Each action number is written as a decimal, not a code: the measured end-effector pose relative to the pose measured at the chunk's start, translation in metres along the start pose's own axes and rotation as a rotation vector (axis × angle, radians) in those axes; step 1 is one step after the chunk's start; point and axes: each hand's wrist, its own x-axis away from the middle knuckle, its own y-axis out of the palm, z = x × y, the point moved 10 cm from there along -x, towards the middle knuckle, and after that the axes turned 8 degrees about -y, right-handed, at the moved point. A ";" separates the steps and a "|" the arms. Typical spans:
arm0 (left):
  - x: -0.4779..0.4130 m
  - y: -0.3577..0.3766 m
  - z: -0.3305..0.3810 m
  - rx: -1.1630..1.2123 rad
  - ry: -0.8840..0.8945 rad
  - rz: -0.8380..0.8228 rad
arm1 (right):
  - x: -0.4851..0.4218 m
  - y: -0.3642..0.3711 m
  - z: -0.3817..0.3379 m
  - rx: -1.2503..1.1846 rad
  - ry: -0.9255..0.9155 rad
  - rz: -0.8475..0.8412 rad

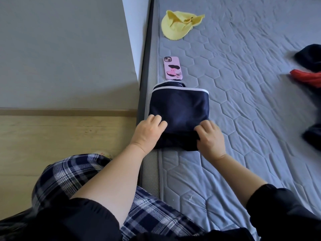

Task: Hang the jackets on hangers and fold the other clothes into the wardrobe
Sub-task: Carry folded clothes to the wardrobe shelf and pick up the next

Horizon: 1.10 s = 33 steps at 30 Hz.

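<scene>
Pinching near fold of navy garment with left grip and right grip | at bed left edge | just short of pink phone; yellow cap beyond

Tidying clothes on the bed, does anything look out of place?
The pink phone lies near the mattress edge, just beyond the folded navy garment, not clothing and could get knocked off. Nothing looks spilled or damaged.

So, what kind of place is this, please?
Probably a bedroom in a home: a bare quilted mattress, a folded navy garment and a yellow hat lying on it, and a wooden floor beside the bed.
</scene>
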 end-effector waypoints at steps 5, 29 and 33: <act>0.014 0.035 -0.033 0.005 -0.285 -0.307 | 0.039 0.005 0.049 0.000 0.399 -0.100; 0.079 0.094 -0.055 0.348 -0.767 -1.031 | -0.041 0.010 -0.031 -0.200 0.039 0.053; 0.083 0.093 -0.051 0.306 -0.648 -1.117 | -0.063 0.094 -0.051 -0.026 -0.190 -0.562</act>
